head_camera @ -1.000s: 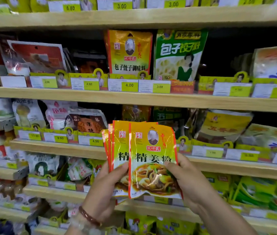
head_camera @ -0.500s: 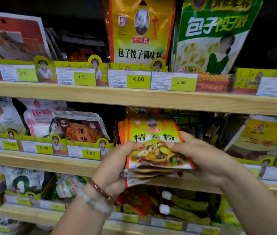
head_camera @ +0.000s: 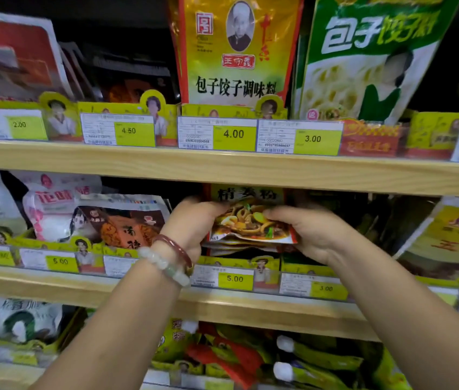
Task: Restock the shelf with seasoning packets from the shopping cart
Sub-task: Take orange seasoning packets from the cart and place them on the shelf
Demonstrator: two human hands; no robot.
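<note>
Two hands hold a small stack of seasoning packets [head_camera: 250,220] in the middle of the view. The left hand [head_camera: 191,223] grips the left side of the stack, at 9 o'clock from it, with its fingers curled round the edge. The right hand [head_camera: 309,232] grips the right side, at 3 o'clock, with its thumb lying over the front of the top packet. The top packet is yellow with a picture of cooked food on it. The top part of the stack is tucked in under the wooden shelf board [head_camera: 222,167] above, at 12 o'clock. More packet edges peek out under the top one.

The stack sits just above a yellow price tag [head_camera: 235,278] that says 5.00, at 6 o'clock from the packets. That tag is on the front of the middle shelf [head_camera: 53,285].

The left wrist has a dark red bracelet [head_camera: 177,246] and a pale bead bracelet [head_camera: 163,266] beside it.

At 9 o'clock from the hands there is a brown and orange packet [head_camera: 127,220] and a white and pink bag [head_camera: 51,204]. At 3 o'clock, far over, a big yellow bag [head_camera: 447,237] leans to one side.

On the shelf above, at 12 o'clock, stands a tall yellow bag [head_camera: 236,52] with a face printed on it. Right next to it is a green and white bag [head_camera: 369,60]. Tags saying 4.00 [head_camera: 234,134] and 3.00 [head_camera: 312,138] sit below them.

At 6 o'clock, on the lowest shelf, lie green and red packets [head_camera: 250,356].
</note>
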